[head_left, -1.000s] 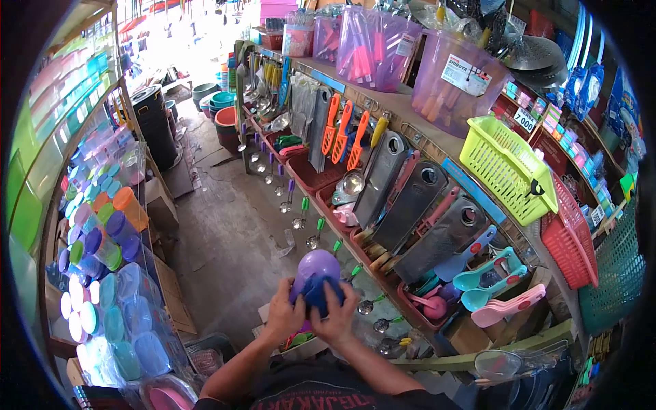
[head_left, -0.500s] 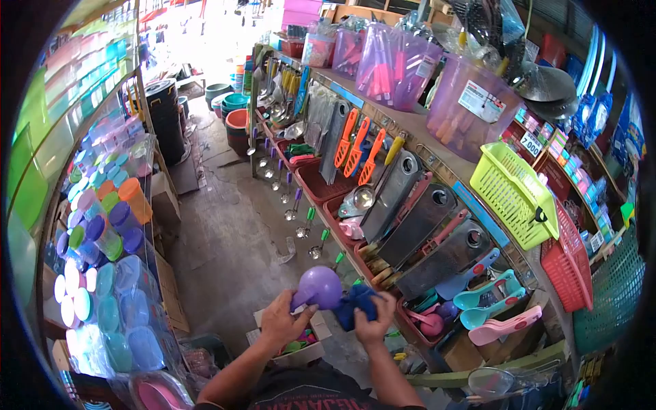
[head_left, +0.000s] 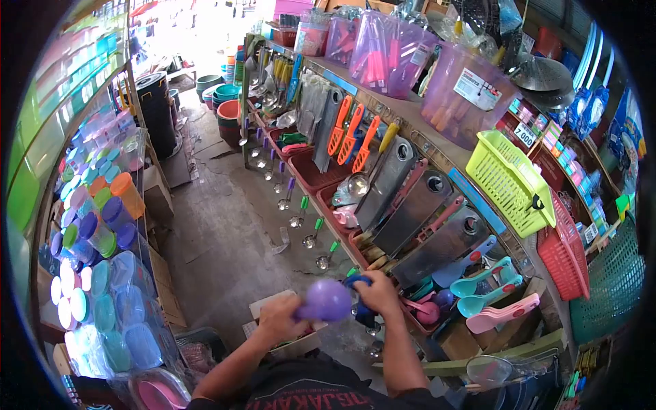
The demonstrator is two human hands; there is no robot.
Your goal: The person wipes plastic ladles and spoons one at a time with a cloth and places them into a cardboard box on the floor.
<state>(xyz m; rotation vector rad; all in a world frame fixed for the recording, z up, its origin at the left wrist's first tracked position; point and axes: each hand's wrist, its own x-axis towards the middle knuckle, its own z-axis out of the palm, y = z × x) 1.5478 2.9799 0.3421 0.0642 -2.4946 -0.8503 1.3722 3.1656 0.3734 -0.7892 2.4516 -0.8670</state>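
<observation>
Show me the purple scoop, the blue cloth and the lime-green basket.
Purple scoop (head_left: pixel 329 301), head view: its rounded bowl.
Blue cloth (head_left: pixel 367 315), head view: its lower, hanging part.
Lime-green basket (head_left: pixel 511 184), head view: its slotted wall.

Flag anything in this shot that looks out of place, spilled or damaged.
A pale scrap lies loose on the aisle floor, so it looks like stray litter. The purple item in the left hand is blurred, so I can't judge damage there.

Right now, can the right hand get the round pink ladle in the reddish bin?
Probably yes: the pink ladle looks close to the right hand, and nothing seems to block the way. But that hand holds a dark blue cloth, so it may need to let go first.
</observation>
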